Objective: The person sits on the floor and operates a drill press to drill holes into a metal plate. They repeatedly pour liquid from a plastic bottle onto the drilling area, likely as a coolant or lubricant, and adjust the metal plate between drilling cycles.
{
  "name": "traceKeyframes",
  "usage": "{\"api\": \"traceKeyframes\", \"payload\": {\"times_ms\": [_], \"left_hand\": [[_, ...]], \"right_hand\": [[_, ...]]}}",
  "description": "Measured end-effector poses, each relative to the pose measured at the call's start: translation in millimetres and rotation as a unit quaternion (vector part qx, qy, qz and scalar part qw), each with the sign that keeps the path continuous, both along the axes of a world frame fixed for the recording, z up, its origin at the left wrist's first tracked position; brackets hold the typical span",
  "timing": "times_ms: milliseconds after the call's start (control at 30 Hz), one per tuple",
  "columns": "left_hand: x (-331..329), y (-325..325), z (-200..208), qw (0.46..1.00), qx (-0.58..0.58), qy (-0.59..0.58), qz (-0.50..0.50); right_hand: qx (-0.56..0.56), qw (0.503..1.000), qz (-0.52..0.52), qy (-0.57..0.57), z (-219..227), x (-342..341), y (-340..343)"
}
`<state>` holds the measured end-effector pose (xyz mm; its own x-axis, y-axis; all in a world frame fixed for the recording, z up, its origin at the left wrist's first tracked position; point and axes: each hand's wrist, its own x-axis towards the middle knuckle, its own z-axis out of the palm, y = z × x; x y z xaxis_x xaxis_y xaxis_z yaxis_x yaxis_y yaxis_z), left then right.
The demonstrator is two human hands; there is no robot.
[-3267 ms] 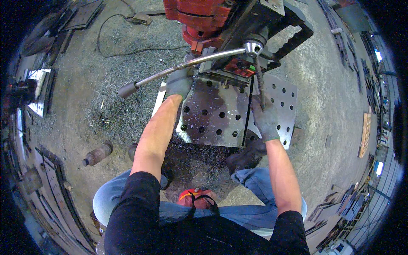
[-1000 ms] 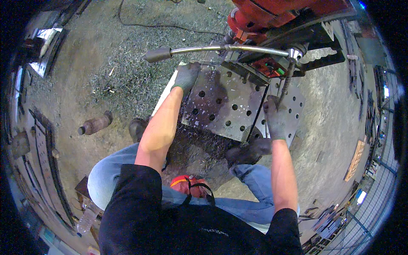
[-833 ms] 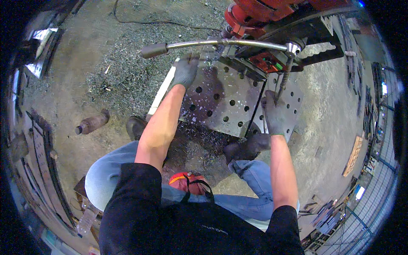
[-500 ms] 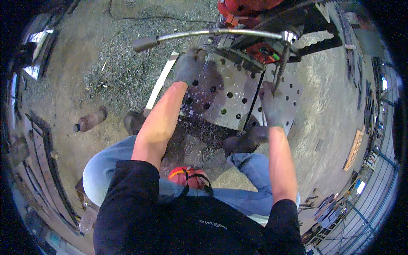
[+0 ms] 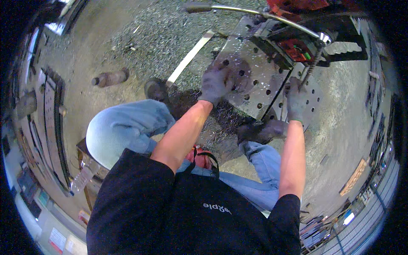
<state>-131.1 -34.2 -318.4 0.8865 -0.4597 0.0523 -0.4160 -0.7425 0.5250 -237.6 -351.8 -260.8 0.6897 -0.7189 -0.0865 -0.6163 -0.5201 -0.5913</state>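
My left hand (image 5: 214, 84), in a dark grey work glove, is at the near left edge of a steel plate (image 5: 264, 59) with rows of round holes. Its fingers are smeared by motion. My gloved right hand (image 5: 296, 101) is over the narrower right-hand plate (image 5: 313, 94), its fingers curled around something I cannot make out. Just beyond those fingers slants a ridged metal rod (image 5: 313, 66). A curved lever (image 5: 272, 17) with a black grip reaches across above the plates, in front of a red machine (image 5: 299, 5).
Metal shavings (image 5: 159, 36) cover the floor at the far left. A pale flat strip (image 5: 190, 57) lies beside the plate. Further left are a brown bottle (image 5: 111, 78) and a clear plastic bottle (image 5: 84, 177). My boots (image 5: 156, 90) flank a red item (image 5: 204, 158) with black straps.
My left hand has come back toward me, from the plate's far left side to its near left edge. The right hand stays at the right-hand plate. The whole view has shifted and turned.
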Motion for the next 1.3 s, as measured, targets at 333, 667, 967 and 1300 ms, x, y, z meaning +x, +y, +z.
{"api": "traceKeyframes", "payload": {"times_ms": [333, 667, 967, 1300], "left_hand": [[42, 119, -62, 0.927, 0.201, 0.153, 0.277], [54, 97, -63, 0.935, 0.252, 0.158, 0.194], [54, 85, -18, 0.945, 0.204, 0.05, 0.252], [112, -4, 37, 0.877, -0.282, 0.23, 0.313]], "right_hand": [[-0.005, 0.999, -0.023, 0.022, 11, 4, 9], [-0.024, 0.999, 0.029, 0.02, 9, -9, 2], [-0.019, 0.994, -0.054, 0.091, 38, 8, 28], [-0.032, 0.997, -0.048, 0.057, 42, 10, 34]]}}
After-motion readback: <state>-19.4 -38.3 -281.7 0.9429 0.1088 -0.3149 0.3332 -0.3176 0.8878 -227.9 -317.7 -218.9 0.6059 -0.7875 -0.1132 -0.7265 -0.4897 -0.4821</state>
